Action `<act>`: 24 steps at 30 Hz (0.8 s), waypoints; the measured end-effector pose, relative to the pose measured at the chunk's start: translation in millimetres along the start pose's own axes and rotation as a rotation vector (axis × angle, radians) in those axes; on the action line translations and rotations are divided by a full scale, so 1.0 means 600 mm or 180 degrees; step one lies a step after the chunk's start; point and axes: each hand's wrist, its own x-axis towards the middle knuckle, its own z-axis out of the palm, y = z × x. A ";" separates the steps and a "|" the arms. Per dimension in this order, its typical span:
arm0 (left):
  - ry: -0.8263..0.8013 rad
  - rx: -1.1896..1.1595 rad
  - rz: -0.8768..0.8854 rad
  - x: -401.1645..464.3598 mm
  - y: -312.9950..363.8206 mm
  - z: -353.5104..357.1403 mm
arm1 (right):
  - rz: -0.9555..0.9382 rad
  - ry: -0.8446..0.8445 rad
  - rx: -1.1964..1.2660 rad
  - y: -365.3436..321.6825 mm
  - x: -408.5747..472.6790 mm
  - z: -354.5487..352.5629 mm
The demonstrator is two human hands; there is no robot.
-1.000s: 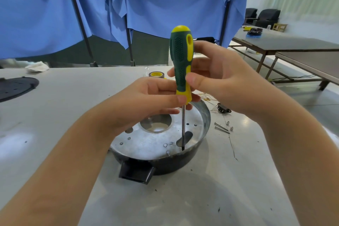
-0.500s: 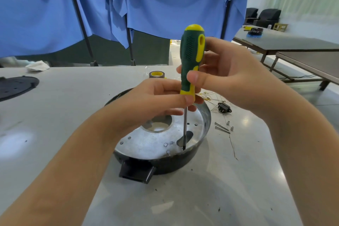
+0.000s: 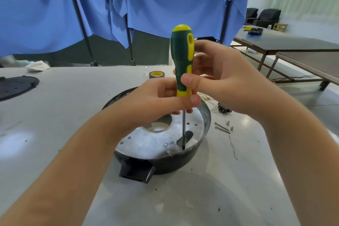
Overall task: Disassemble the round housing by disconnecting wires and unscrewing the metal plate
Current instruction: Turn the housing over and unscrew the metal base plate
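The round black housing sits on the grey table in front of me, a square port on its near side. Inside it lies the silver metal plate with a large centre hole and several small holes. A green and yellow screwdriver stands upright, its tip at the plate's right front edge. My right hand grips the handle's middle. My left hand pinches the handle's yellow base and the top of the shaft.
Loose screws and small spacers lie right of the housing, with a black connector and thin wires behind them. A tape roll stands beyond the housing. A black round cover lies far left. Blue cloth hangs behind the table.
The screwdriver handle has shifted slightly right and back upright while both hands stayed on it. The tip stays at the same spot on the plate.
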 end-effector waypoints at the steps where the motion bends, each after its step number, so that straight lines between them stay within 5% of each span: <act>1: -0.0093 -0.0035 -0.0003 -0.002 -0.001 -0.004 | 0.0001 -0.0057 0.0049 0.000 -0.001 -0.001; 6: 0.0026 -0.0071 0.0096 -0.003 -0.002 -0.008 | 0.0085 -0.0172 0.0409 -0.001 -0.004 0.000; 12: 0.0467 0.0228 0.0070 0.006 -0.003 0.004 | 0.0067 -0.0021 -0.0151 0.003 0.001 0.006; 19: -0.0856 0.1224 -0.0430 -0.003 -0.016 -0.016 | 0.0010 0.0025 -0.0120 0.006 0.001 0.002; 24: -0.1264 0.1876 -0.0751 0.000 -0.027 0.001 | -0.0007 0.0054 0.0018 0.008 0.003 0.001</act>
